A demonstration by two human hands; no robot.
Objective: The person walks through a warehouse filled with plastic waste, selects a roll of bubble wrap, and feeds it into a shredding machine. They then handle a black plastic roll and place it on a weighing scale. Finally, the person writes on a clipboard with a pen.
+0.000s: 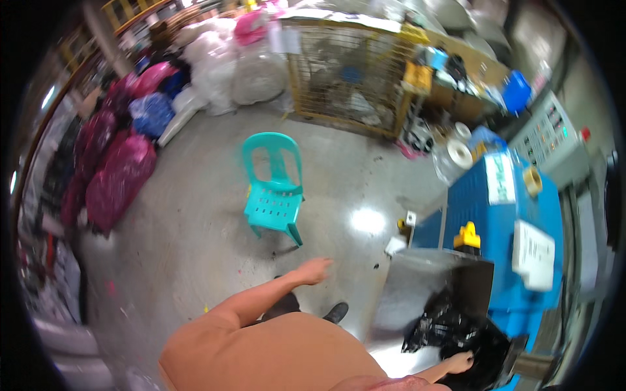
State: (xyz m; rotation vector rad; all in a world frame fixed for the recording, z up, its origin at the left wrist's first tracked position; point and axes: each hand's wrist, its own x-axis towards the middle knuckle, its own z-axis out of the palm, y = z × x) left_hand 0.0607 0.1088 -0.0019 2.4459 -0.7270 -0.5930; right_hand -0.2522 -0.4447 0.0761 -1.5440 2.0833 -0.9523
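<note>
My left hand (315, 270) hangs over the grey floor in front of the green plastic chair (274, 195). It holds nothing, and its fingers are loosely extended and a little blurred. At the lower right, my right hand (460, 362) is closed on black plastic film (450, 329), some of its fingers hidden against the dark material. The film lies crumpled and shiny in a metal tray (407, 287) on the front of a blue machine (502, 254).
A control panel (544, 133) with a red button stands behind the machine. White rolls (458, 153) lie near a wire cage (349, 75). Dark red bags (120, 182) line the left side; clear bags (257, 75) stand at the back. A yellow plug-like part (467, 236) sits beside the tray.
</note>
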